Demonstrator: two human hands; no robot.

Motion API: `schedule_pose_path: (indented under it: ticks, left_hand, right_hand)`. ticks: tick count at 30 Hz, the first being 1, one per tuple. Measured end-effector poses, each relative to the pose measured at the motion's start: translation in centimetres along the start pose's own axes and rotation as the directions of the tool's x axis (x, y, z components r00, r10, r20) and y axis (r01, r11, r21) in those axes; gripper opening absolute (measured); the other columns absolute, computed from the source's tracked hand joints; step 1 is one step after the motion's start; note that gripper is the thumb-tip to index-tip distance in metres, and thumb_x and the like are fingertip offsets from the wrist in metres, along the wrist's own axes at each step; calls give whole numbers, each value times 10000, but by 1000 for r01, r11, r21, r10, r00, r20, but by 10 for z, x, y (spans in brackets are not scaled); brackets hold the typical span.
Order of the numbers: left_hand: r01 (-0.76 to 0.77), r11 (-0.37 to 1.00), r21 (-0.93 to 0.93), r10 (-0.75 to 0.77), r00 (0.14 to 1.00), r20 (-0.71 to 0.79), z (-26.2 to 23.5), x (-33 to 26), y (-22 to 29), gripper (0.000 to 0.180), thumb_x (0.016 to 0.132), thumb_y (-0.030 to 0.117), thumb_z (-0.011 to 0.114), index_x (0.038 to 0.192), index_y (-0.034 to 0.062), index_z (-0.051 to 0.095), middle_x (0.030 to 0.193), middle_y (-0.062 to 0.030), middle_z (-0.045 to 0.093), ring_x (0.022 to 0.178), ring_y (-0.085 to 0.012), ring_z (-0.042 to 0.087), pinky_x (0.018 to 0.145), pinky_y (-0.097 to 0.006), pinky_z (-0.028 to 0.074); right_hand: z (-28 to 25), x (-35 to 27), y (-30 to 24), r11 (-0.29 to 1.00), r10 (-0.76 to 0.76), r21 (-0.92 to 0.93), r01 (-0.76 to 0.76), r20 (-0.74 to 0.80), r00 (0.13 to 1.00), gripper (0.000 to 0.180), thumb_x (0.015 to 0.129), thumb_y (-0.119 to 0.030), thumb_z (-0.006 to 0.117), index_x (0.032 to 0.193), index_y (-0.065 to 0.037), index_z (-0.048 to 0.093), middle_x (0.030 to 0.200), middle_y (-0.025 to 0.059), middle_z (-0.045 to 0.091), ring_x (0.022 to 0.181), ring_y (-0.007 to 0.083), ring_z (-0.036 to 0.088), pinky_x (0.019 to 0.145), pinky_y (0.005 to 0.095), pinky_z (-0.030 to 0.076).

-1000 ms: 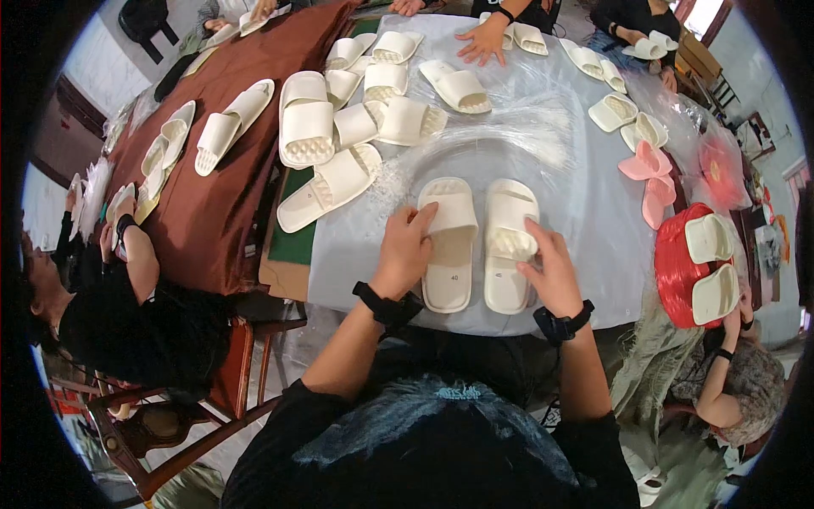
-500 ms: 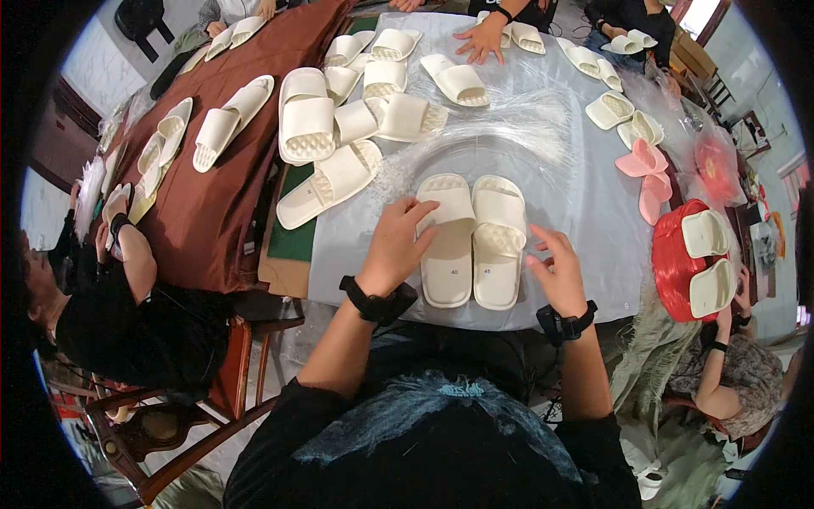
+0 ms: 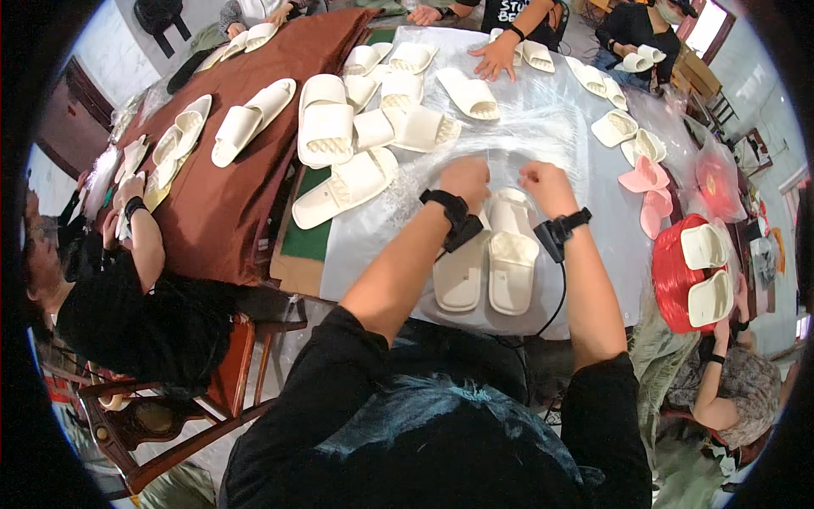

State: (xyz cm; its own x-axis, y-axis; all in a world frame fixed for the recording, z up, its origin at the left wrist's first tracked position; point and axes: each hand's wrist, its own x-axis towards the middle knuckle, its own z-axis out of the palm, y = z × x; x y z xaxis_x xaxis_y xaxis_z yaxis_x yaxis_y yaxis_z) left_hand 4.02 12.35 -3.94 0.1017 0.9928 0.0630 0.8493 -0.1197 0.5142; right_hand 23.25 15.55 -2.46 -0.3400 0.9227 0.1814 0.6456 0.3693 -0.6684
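A pair of cream slippers lies in front of me, toes pointing away. The left slipper is partly hidden by my left wrist; the right slipper shows nearly whole. Just beyond their toes, my left hand is closed, fingertips turned inward. Across a small gap, my right hand has its fingers pinched together. Clear plastic strips lie right around both hands. What the fingers hold, if anything, is too fine to make out. Both wrists wear black bands.
More cream slippers crowd the table's left side. Pink slippers and a red bundle lie at the right. A brown-covered table adjoins on the left. Co-workers sit around; one's hand rests on the far side.
Both hands have moved away from me, from beside the slippers to beyond their toes. Their spread fingers have closed. The view has shifted slightly.
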Motion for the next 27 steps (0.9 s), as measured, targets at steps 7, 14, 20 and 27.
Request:
schedule_pose_path:
  ticks: [7, 14, 20, 27]
  left_hand:
    - [67, 998, 2, -66, 993, -101, 27, 12, -29, 212, 700, 147, 748, 897, 75, 717, 851, -125, 691, 824, -295, 666, 743, -371, 523]
    - [-151, 844, -514, 11, 964, -266, 26, 6, -22, 101, 800, 70, 643, 867, -5, 648, 812, -168, 665, 742, -262, 640, 690, -361, 493]
    - [-126, 627, -768, -77, 972, -222, 10, -28, -2, 81, 862, 47, 591, 880, -28, 569, 773, -89, 627, 756, -136, 577, 728, -296, 467]
    - [-234, 214, -948, -114, 958, -263, 30, -27, -9, 84, 888, 55, 604, 938, -8, 580, 880, -21, 613, 825, -91, 563, 770, -252, 477]
  right_hand:
    - [21, 33, -1, 924, 221, -353, -149, 173, 960, 183, 749, -136, 704, 857, 11, 687, 891, 198, 675, 866, 337, 654, 788, 400, 513]
    - [34, 29, -2, 986, -144, -63, 154, 137, 980, 152, 776, -82, 650, 901, 5, 647, 872, 211, 657, 846, 362, 634, 754, 410, 501]
    - [32, -12, -36, 992, -100, 83, 97, 31, 995, 90, 827, -68, 618, 867, 13, 616, 833, 197, 662, 739, 309, 654, 666, 365, 504]
    - [43, -24, -42, 857, -13, 510, 70, -114, 993, 23, 854, 6, 578, 871, 2, 562, 697, 55, 596, 606, 126, 574, 573, 271, 461]
